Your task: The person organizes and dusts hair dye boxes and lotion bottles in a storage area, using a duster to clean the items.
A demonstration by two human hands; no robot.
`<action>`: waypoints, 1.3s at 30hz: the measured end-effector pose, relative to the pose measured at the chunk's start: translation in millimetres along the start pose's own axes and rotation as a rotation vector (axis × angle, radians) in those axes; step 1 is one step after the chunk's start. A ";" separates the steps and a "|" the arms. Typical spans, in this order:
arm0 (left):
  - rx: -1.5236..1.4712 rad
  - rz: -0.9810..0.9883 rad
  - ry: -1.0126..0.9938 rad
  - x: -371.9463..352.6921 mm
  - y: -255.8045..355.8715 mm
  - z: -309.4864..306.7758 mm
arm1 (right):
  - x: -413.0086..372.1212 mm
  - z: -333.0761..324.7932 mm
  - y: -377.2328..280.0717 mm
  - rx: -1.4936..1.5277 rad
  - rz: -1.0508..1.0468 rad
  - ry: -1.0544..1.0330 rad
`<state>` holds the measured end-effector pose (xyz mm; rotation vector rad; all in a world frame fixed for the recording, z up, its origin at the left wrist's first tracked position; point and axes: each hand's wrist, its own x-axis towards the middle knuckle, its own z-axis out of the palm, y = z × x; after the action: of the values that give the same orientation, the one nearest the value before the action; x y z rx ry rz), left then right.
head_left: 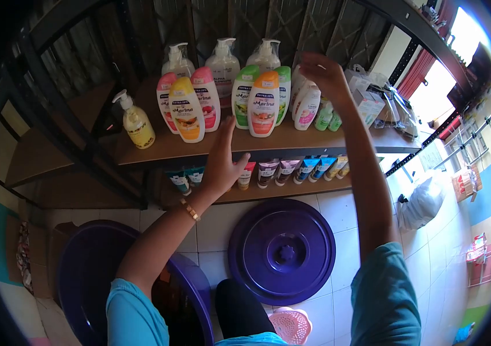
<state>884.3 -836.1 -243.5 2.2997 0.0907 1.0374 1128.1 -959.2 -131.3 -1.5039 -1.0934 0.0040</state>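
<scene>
My left hand [223, 162] is open, thumb apart from the fingers, in front of the upper shelf's edge. Its fingertips are nearest the gap between a yellow Marina lotion bottle [186, 115] and an orange one [264, 109]. Pink-capped lotion bottles [206, 101] and green ones [245, 95] stand close behind these. My right hand [323, 74], a little blurred, reaches over the right part of the shelf with fingers stretched leftward. It looks open, above a white bottle with a pink label [306, 109] and small green bottles [324, 116].
White pump bottles [222, 63] line the back; a yellow pump bottle [137, 124] stands left. Boxes [369, 106] and plastic-wrapped packs sit right. Tubes [267, 173] fill the lower shelf [228, 199]. On the floor are a purple tub [98, 277], its lid [283, 277] and a pink basket [291, 326].
</scene>
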 end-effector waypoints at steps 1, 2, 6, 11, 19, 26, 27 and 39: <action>-0.005 0.015 -0.025 -9.8 1.2 -4.5 | -14.3 5.2 4.7 0.042 -0.012 0.122; -0.008 0.030 -0.051 -19.8 1.7 -9.6 | -34.7 14.9 11.3 0.085 -0.024 0.243; -0.153 -0.065 -0.158 -53.8 31.3 -50.7 | -106.3 86.6 39.2 -0.118 0.092 0.438; -0.165 -0.153 -0.306 -101.7 83.0 -116.5 | -125.8 124.5 51.8 -0.254 0.187 0.476; 0.114 -0.149 -0.384 -172.4 139.0 -223.0 | -117.7 134.7 52.1 -0.330 0.246 0.473; 0.445 -0.406 -0.160 -255.9 163.0 -296.6 | -115.3 132.0 68.2 -0.334 0.145 0.466; 0.508 -0.442 -0.133 -266.7 166.4 -302.5 | -114.3 130.6 67.9 -0.310 0.159 0.449; 0.801 -0.654 0.230 -401.0 184.8 -348.6 | -319.0 84.6 54.4 -0.341 0.018 0.273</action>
<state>330.0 -931.1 -227.9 2.4727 1.4720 0.9919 936.1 -1080.6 -376.7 -1.7568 -0.8889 -0.3824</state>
